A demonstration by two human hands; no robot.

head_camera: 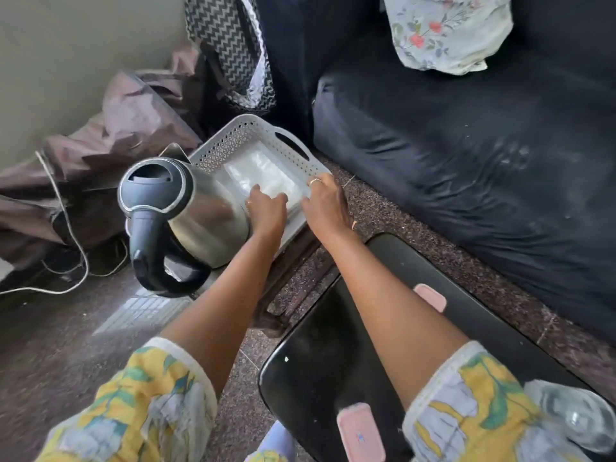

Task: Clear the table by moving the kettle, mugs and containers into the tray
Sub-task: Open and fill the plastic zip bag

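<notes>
A grey perforated tray (233, 141) sits low, left of the black table. A steel kettle (200, 208) with a black lid and handle stands at the tray's left end. In the tray lies a clear plastic container (263, 171). My left hand (266, 211) grips its near edge beside the kettle. My right hand (325, 205) holds its right side, against the tray's rim. On the black glass table (316, 345) a pink container clip (430, 296) shows past my right arm, and a pink-lidded container (358, 431) lies at the near edge.
A dark sofa (466, 145) with a floral cushion (446, 31) runs along the right. Crumpled brown cloth (116, 135) and a white cable (70, 228) lie on the floor at left. A clear glass item (580, 418) sits at the table's near right.
</notes>
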